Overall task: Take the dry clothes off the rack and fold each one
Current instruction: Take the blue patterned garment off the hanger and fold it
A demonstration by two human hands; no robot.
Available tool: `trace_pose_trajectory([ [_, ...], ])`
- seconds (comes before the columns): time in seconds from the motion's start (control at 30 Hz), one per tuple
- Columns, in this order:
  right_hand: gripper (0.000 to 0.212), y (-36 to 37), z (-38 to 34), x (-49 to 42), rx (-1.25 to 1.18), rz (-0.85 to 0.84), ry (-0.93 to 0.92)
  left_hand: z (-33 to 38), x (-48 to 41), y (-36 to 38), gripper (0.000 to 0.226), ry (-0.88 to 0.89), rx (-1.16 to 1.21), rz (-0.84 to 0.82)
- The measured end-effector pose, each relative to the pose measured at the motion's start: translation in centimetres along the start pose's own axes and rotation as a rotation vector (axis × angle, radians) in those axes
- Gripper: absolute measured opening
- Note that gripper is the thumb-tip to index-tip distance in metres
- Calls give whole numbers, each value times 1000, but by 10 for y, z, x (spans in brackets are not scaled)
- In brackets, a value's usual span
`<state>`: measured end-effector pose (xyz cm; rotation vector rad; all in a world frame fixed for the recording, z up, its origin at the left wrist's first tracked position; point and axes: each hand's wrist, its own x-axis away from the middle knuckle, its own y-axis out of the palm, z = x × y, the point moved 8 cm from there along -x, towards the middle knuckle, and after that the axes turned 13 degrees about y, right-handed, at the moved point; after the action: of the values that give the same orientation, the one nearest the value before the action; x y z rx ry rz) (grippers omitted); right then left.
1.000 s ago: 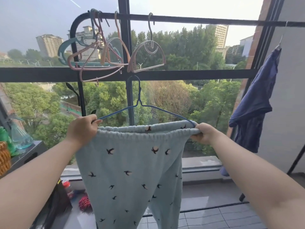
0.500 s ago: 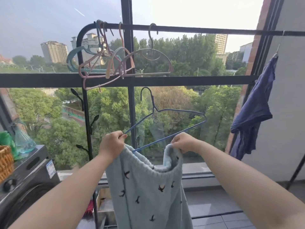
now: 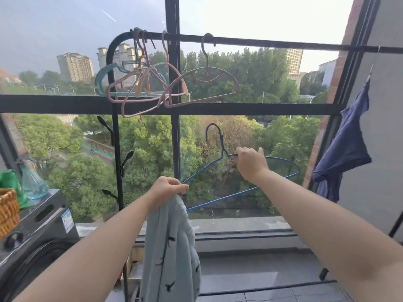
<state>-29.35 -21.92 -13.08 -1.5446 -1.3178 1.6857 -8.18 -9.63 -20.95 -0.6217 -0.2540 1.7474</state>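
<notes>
My left hand (image 3: 169,189) grips the bunched waistband of light blue trousers with black bird prints (image 3: 172,253), which hang straight down below it. My right hand (image 3: 250,163) holds a blue wire hanger (image 3: 220,168) by its shoulder near the neck, free of the trousers and tilted. The hanger's left tip reaches my left hand's fingers. A dark blue garment (image 3: 346,147) hangs at the right end of the black rack rail (image 3: 283,43).
Several empty pink, teal and brown hangers (image 3: 157,83) crowd the rail's left end. A dark washing machine (image 3: 37,243) stands at the left with a wicker basket (image 3: 7,211) and a glass bottle (image 3: 32,182) on top. The window sill (image 3: 239,225) runs ahead.
The trousers came off the hanger and now hang bunched from my left hand alone. My right hand let go of the waistband and took the hanger, lifting it up and to the right.
</notes>
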Motion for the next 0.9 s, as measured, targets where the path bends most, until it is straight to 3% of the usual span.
trace_pose_trajectory([
  [0.13, 19, -25, -3, -4, 37, 190, -89, 12, -3, -9, 21, 13, -16, -55],
  [0.3, 17, -33, -3, -15, -28, 223, -114, 15, -7, -28, 17, -28, 0, -87],
  [0.47, 18, -40, -2, -20, -146, 253, -95, 8, -7, -48, 73, -83, 268, 28],
  [0.63, 17, -42, -6, -27, -179, 310, -72, -7, -16, -60, 21, -133, 371, 333],
  [0.73, 18, -43, -6, -30, -162, 326, -21, -12, -20, -63, 14, -166, 355, 412],
  [0.8, 33, -44, -8, -27, -133, 387, -7, -9, -24, -59, 13, -169, 367, 410],
  [0.9, 44, -54, -42, 4, -235, 577, -286, 4, -34, -52, 21, -150, 401, 395],
])
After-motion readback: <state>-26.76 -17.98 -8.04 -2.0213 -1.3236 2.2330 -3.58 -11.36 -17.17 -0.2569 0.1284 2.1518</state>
